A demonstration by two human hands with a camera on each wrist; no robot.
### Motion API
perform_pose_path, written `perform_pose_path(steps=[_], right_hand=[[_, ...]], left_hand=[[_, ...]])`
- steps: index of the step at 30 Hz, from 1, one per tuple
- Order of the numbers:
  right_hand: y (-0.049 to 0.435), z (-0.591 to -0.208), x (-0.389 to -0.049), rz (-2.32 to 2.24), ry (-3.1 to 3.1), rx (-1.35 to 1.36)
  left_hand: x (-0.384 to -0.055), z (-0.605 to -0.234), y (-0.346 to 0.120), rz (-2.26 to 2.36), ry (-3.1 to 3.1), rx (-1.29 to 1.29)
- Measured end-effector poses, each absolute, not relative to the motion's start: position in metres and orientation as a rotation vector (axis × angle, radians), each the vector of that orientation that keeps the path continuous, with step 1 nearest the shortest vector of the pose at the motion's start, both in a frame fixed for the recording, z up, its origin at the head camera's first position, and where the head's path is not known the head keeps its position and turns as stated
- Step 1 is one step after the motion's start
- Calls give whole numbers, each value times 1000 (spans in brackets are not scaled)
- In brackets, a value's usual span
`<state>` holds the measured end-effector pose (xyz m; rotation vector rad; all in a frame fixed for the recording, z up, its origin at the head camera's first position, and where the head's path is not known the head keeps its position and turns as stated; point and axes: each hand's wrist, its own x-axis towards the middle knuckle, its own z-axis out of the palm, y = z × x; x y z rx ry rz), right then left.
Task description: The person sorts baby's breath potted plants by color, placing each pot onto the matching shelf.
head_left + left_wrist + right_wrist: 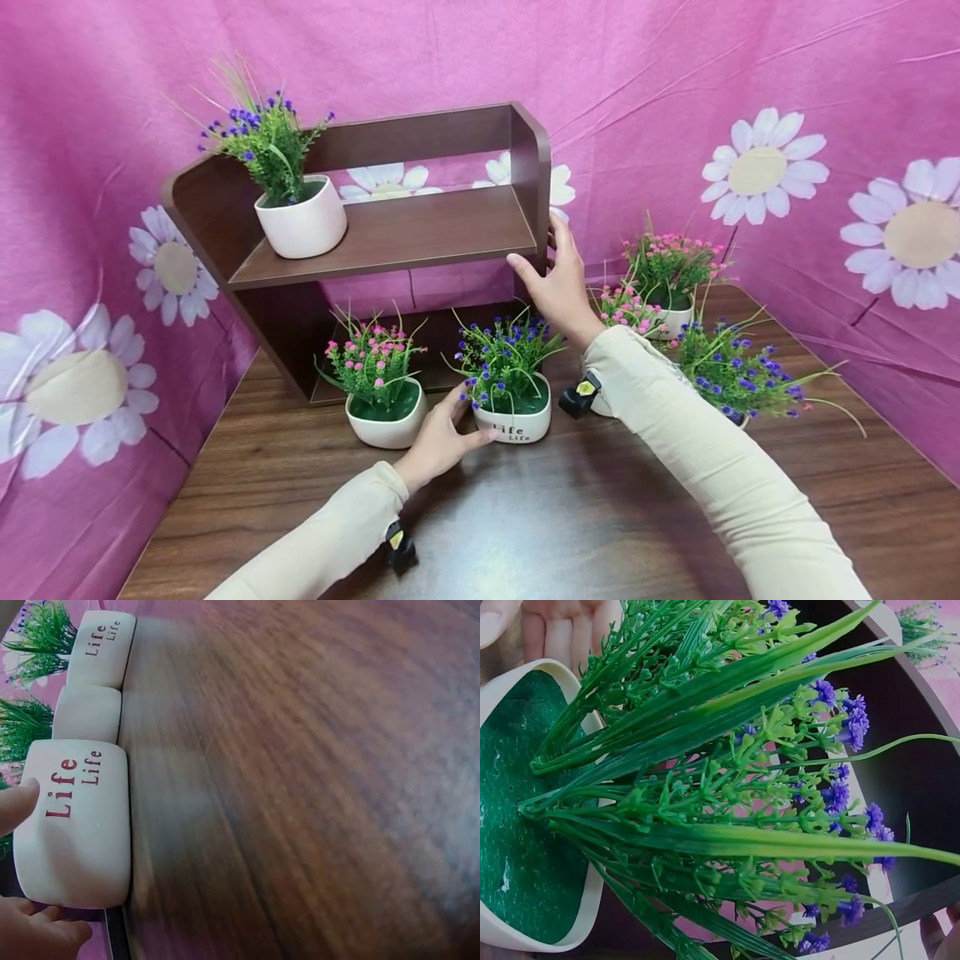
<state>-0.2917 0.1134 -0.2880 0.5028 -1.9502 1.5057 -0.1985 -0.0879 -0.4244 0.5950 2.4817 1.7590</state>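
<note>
My left hand (441, 442) is at the left side of a white pot (525, 423) lettered "Life", holding blue-purple artificial flowers (506, 350). In the left wrist view the thumb (16, 804) lies on the pot's front face, the other fingers round its side. The pot stands on the table before a dark brown two-tier shelf (427, 233). My right hand (562, 283) grips the shelf's right side panel, thumb at the front edge, other fingers along the outer face. Close left of my left hand is a white pot of pink flowers (386, 421).
A white pot with purple flowers (303, 221) sits at the left of the upper shelf board. Right of the shelf, under and beyond my right forearm, stand pink-flowered plants (671, 267) and a purple-flowered plant (738, 375). Pink cloth (637, 100) hangs behind the wooden table (300, 492).
</note>
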Motion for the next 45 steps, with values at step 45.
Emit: perform_pose_path(steps=[45], right_hand=[[115, -291, -297, 1485, -1939, 525]], left_hand=[[-210, -435, -93, 1736, 2435, 545]])
